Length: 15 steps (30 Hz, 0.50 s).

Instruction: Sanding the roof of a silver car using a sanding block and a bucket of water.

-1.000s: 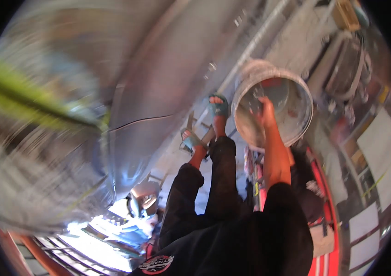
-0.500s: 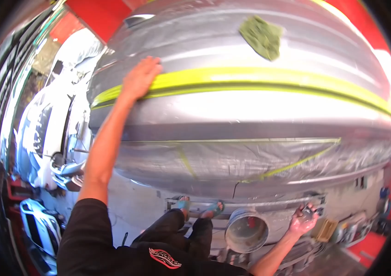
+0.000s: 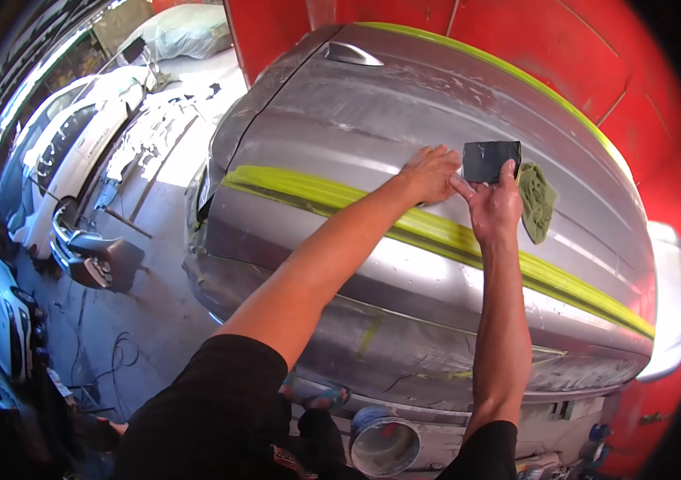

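Observation:
A dark grey sheet of sandpaper [image 3: 484, 162] is in my right hand [image 3: 494, 206], its thumb over the near right edge. Just to its left, my left hand [image 3: 432, 174] lies on the silver-grey car roof [image 3: 332, 148] with its fingers stretched out. A crumpled green cloth [image 3: 537, 205] rests on the roof to the right of my right hand. Bright yellow-green tape [image 3: 448, 230] runs lengthwise along the near side of the roof, below both hands. Paler, scuffed patches and white smears mark the roof surface.
A bucket [image 3: 385, 445] of cloudy liquid stands near my feet, below the masked car side. Loose bumpers [image 3: 96, 252] lie on the floor to the left, near a white car [image 3: 76, 152]. Behind the roof rises a red wall [image 3: 548, 72].
My right hand has come up from beside the bucket to above the roof, with the sandpaper now plainly visible. My view has swung, and my left hand now lies nearer the green cloth.

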Each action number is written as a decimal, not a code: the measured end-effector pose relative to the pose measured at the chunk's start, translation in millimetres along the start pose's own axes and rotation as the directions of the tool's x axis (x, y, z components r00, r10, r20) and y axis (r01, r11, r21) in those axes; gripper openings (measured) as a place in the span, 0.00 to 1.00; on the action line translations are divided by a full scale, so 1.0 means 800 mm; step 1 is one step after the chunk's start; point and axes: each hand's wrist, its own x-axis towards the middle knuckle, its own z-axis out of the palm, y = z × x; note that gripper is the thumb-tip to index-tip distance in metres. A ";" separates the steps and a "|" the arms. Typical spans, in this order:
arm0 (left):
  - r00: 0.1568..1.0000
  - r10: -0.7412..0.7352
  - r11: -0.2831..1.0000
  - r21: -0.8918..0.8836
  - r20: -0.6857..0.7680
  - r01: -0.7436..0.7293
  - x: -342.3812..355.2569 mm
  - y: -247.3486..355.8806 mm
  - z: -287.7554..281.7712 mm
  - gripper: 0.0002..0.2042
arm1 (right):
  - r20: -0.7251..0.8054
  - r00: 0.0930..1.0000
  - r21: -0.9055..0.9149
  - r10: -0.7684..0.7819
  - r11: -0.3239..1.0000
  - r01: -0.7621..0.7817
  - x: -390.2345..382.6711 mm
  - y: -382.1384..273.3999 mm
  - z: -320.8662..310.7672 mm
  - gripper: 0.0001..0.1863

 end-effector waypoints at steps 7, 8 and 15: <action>0.996 -0.042 0.997 0.055 -0.084 0.046 -0.088 -0.155 -0.017 0.26 | -0.151 0.929 -0.463 -0.338 0.855 0.236 0.066 0.030 -0.010 0.14; 0.993 -0.083 0.996 -0.029 -0.082 0.081 -0.105 -0.179 -0.025 0.25 | -0.081 0.909 -0.614 -0.409 0.739 0.278 0.075 0.031 -0.029 0.12; 0.890 -0.270 0.963 -0.113 -0.368 0.245 -0.227 -0.318 -0.074 0.16 | 0.444 0.847 -0.896 -0.292 -0.175 0.409 0.089 0.053 -0.034 0.16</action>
